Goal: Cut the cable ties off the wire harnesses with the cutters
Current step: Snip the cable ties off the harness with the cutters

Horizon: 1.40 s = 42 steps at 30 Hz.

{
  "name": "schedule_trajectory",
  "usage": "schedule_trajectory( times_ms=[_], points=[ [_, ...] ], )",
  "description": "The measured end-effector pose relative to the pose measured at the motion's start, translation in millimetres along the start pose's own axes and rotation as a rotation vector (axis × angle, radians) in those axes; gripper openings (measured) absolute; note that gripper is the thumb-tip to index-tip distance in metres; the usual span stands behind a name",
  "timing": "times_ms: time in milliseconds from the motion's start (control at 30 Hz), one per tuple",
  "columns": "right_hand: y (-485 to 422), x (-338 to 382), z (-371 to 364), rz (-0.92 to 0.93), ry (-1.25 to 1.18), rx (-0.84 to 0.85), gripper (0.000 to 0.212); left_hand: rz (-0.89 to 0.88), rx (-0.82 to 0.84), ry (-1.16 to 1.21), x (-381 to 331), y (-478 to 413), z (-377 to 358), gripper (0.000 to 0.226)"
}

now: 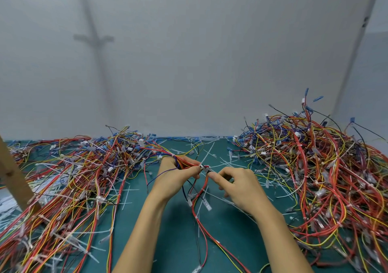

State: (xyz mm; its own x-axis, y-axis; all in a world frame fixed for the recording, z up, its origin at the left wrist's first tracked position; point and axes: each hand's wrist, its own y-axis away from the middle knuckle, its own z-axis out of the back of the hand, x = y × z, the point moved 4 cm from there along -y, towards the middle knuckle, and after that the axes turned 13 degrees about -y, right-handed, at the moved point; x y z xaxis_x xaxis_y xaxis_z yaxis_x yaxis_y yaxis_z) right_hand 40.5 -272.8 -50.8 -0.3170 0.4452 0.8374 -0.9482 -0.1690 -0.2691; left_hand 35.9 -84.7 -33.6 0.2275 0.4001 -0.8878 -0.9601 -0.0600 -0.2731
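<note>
My left hand (178, 176) pinches a wire harness (199, 190) of red, yellow and blue wires just above the green mat. The harness hangs down between my forearms toward the near edge, with white cable ties (196, 217) still around it. My right hand (239, 186) is curled around the cutters (206, 169). Only their small grey tip shows, beside my left fingertips and against a white tie on the harness. The handles are hidden inside my fingers.
A big heap of harnesses (79, 178) covers the left of the green mat (172, 230), and a taller heap (327, 167) fills the right. Cut white tie strips (210, 151) litter the middle. A wooden post (12, 172) leans at far left. A grey wall stands behind.
</note>
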Motion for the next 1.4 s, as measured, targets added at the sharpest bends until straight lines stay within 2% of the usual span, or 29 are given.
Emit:
schedule_trajectory(
  times_ms=[267,433,533,633,767,800,900,967,1133,1233,1400],
  points=[
    [0.0,0.5,1.0,0.008,0.026,-0.005,0.058,-0.001,0.005,0.012,2.8,-1.8,-1.8,0.008],
    [0.4,-0.2,-0.7,-0.005,0.017,0.001,0.054,0.003,-0.007,0.029,3.4,-2.8,-2.8,0.008],
    [1.5,0.6,-2.6,-0.011,-0.088,-0.040,0.050,0.023,-0.015,0.087,3.4,-2.8,-1.7,0.009],
    [2.9,3.6,-1.0,-0.014,-0.264,-0.150,0.046,0.126,-0.008,0.219,5.9,-2.4,-2.1,0.021],
    [0.6,7.2,-3.4,0.022,-0.372,-0.205,0.019,0.222,0.161,0.553,4.7,-2.0,-6.9,0.040],
    [-0.7,7.4,-5.9,0.037,-0.388,-0.196,0.021,0.233,0.223,0.615,3.1,-0.6,-8.0,0.045],
    [-2.2,4.5,-15.0,0.031,-0.388,-0.152,0.031,0.236,0.355,0.640,-1.8,3.7,-10.6,0.055],
    [-1.8,4.6,-16.4,0.059,-0.381,-0.140,0.020,0.229,0.402,0.668,-4.4,5.5,-10.0,0.059],
    [-4.5,5.2,-11.1,0.099,-0.419,-0.160,0.007,0.224,0.466,0.861,-5.9,8.2,-7.5,0.058],
    [-4.4,3.8,-12.7,0.094,-0.402,-0.180,0.009,0.207,0.432,0.811,-3.3,6.0,-9.5,0.044],
    [-3.4,1.4,-11.7,0.047,-0.506,-0.274,0.015,0.260,0.277,0.565,4.8,2.3,-5.7,0.039]
  ],
)
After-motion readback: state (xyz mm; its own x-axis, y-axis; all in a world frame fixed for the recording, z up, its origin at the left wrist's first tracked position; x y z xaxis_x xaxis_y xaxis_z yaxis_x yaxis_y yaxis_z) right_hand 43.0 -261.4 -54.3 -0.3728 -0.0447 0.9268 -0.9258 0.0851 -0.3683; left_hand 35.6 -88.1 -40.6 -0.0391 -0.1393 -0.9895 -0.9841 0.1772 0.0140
